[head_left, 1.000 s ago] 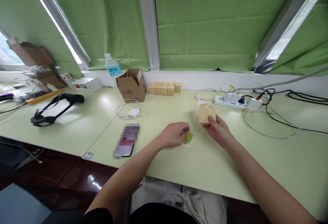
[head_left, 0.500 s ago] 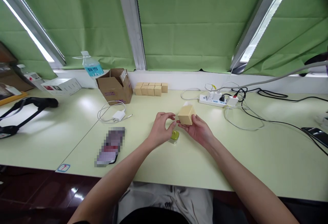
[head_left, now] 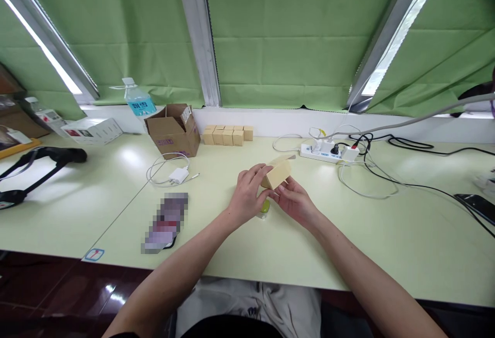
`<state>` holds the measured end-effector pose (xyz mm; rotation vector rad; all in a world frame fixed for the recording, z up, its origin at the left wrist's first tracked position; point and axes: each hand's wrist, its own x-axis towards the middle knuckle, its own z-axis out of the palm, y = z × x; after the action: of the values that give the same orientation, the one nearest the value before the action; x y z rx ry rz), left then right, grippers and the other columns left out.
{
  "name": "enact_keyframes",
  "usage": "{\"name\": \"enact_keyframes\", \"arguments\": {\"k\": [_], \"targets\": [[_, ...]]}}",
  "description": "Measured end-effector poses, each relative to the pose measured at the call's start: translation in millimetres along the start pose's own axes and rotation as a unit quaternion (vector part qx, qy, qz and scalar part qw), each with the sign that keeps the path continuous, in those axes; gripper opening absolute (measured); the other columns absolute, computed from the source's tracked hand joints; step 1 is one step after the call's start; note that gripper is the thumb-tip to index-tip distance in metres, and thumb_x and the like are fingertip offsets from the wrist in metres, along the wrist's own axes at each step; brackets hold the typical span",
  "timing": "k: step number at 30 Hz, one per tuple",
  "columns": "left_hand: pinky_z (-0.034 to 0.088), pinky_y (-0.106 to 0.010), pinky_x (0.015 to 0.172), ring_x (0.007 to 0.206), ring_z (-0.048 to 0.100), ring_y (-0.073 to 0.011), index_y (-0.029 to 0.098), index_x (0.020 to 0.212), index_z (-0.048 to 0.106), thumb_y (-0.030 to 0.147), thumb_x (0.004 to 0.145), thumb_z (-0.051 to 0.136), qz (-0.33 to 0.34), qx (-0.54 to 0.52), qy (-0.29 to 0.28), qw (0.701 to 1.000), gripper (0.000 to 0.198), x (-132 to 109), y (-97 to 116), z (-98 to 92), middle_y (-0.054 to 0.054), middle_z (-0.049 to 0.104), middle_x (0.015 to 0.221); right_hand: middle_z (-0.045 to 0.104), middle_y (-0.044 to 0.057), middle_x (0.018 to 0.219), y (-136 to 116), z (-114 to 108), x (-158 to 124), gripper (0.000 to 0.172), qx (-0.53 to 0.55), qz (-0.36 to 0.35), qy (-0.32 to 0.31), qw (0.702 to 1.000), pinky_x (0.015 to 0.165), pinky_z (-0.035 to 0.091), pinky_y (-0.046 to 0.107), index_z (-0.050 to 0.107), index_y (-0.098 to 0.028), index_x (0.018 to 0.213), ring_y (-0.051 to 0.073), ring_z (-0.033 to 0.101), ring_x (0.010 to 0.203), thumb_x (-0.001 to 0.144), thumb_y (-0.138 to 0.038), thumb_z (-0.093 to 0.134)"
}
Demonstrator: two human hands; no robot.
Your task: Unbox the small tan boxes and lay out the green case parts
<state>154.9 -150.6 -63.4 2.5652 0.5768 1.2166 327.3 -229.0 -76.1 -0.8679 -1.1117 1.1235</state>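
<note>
Both my hands hold one small tan cardboard box [head_left: 279, 173] just above the pale green table [head_left: 348, 230]. My left hand [head_left: 247, 196] grips its left side with the fingers curled over the top. From below and the right, my right hand [head_left: 294, 202] cups it. The box is tilted and its top flap stands open. Directly under my hands a small green-capped jar [head_left: 265, 207] rests on the table, half hidden by them.
At the back stand a row of several similar tan boxes [head_left: 227, 134], an open brown carton [head_left: 174, 129] and a water bottle [head_left: 137, 100]. A white charger with cable [head_left: 178, 174] and a phone [head_left: 165, 221] lie left. A power strip [head_left: 328, 151] with cables lies right.
My left hand let go of the green-capped jar, left it on the table and took hold of the tan box. The right hand brought the box lower and tilted it.
</note>
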Motion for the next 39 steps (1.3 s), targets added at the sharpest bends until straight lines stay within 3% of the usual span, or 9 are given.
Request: {"name": "enact_keyframes", "arguments": {"k": [5, 8, 12, 15, 19, 27, 31, 36, 39], "targets": [[0.039, -0.052, 0.111, 0.139, 0.060, -0.0305, 0.027, 0.141, 0.058, 0.002, 0.097, 0.051, 0.060, 0.087, -0.010, 0.994, 0.052, -0.5, -4.5, -4.6, -0.018, 0.054, 0.158, 0.070, 0.007, 0.143, -7.7, 4.4, -1.9, 0.059, 0.011, -0.005, 0.006, 1.000, 0.112, 0.054, 0.063, 0.054, -0.037, 0.138, 0.031, 0.070, 0.128, 0.092, -0.070, 0.067], [0.037, -0.054, 0.115, 0.143, 0.056, -0.0319, 0.028, 0.147, 0.052, 0.002, 0.091, 0.053, 0.071, 0.030, -0.035, 0.996, 0.062, -2.2, -0.5, -8.2, -0.017, 0.055, 0.156, 0.074, 0.007, 0.135, -10.6, 6.6, -3.3, 0.050, 0.044, 0.009, 0.028, 0.999, 0.110, 0.056, 0.061, 0.057, -0.034, 0.127, 0.031, 0.074, 0.121, 0.091, -0.066, 0.073], [0.045, -0.049, 0.113, 0.138, 0.057, -0.0299, 0.027, 0.154, 0.041, 0.008, 0.085, 0.059, -0.022, -0.163, -0.028, 0.986, 0.075, -4.0, 2.0, -8.5, -0.013, 0.058, 0.151, 0.076, 0.007, 0.132, -12.7, 8.1, -5.4, 0.042, 0.100, 0.005, 0.029, 0.995, 0.113, 0.054, 0.057, 0.061, -0.030, 0.121, 0.032, 0.074, 0.121, 0.090, -0.052, 0.080], [0.049, -0.045, 0.106, 0.128, 0.061, -0.0265, 0.027, 0.148, 0.046, 0.015, 0.092, 0.057, -0.104, -0.262, -0.014, 0.959, 0.058, -3.3, 0.4, -4.9, -0.011, 0.062, 0.144, 0.075, 0.007, 0.136, -10.7, 9.1, -5.3, 0.043, 0.115, -0.010, 0.035, 0.993, 0.116, 0.051, 0.057, 0.064, -0.030, 0.120, 0.031, 0.071, 0.126, 0.086, -0.047, 0.085], [0.048, -0.043, 0.103, 0.121, 0.061, -0.0252, 0.026, 0.144, 0.050, 0.024, 0.095, 0.060, -0.144, -0.314, -0.012, 0.938, 0.050, -2.1, 0.9, -2.6, -0.011, 0.062, 0.139, 0.074, 0.009, 0.138, -7.2, 10.6, -4.4, 0.052, 0.101, -0.017, 0.033, 0.994, 0.120, 0.046, 0.058, 0.066, -0.030, 0.127, 0.033, 0.065, 0.136, 0.084, -0.048, 0.088], [0.047, -0.043, 0.107, 0.118, 0.058, -0.0234, 0.026, 0.144, 0.047, 0.022, 0.093, 0.064, -0.154, -0.347, -0.010, 0.925, 0.055, -4.9, 2.3, -2.6, -0.011, 0.059, 0.139, 0.069, 0.009, 0.147, -5.1, 7.3, -5.2, 0.058, 0.062, -0.021, 0.026, 0.998, 0.122, 0.045, 0.057, 0.064, -0.030, 0.132, 0.032, 0.064, 0.137, 0.084, -0.051, 0.088], [0.052, -0.037, 0.096, 0.108, 0.058, -0.0203, 0.027, 0.140, 0.047, 0.015, 0.086, 0.068, -0.168, -0.348, -0.007, 0.922, 0.060, -6.4, -2.3, 1.8, -0.010, 0.060, 0.134, 0.066, 0.009, 0.150, 1.5, 5.3, -5.9, 0.058, 0.034, -0.006, 0.026, 0.999, 0.124, 0.044, 0.057, 0.063, -0.029, 0.131, 0.032, 0.062, 0.139, 0.084, -0.050, 0.088], [0.052, -0.027, 0.074, 0.107, 0.060, -0.0202, 0.028, 0.135, 0.046, 0.009, 0.080, 0.064, -0.183, -0.354, -0.005, 0.917, 0.061, -8.3, -3.9, 3.1, -0.009, 0.060, 0.131, 0.073, 0.008, 0.139, 4.1, 5.0, -3.1, 0.050, 0.059, -0.022, 0.062, 0.996, 0.119, 0.050, 0.053, 0.068, -0.029, 0.123, 0.029, 0.068, 0.130, 0.084, -0.054, 0.088], [0.055, -0.032, 0.086, 0.112, 0.062, -0.0214, 0.027, 0.135, 0.047, 0.008, 0.085, 0.060, -0.145, -0.315, 0.010, 0.938, 0.055, -8.4, -0.1, 0.3, -0.010, 0.061, 0.131, 0.078, 0.006, 0.126, -0.5, 2.7, -1.1, 0.042, 0.098, -0.010, 0.078, 0.992, 0.115, 0.053, 0.051, 0.071, -0.029, 0.114, 0.027, 0.073, 0.119, 0.084, -0.053, 0.088]]}}
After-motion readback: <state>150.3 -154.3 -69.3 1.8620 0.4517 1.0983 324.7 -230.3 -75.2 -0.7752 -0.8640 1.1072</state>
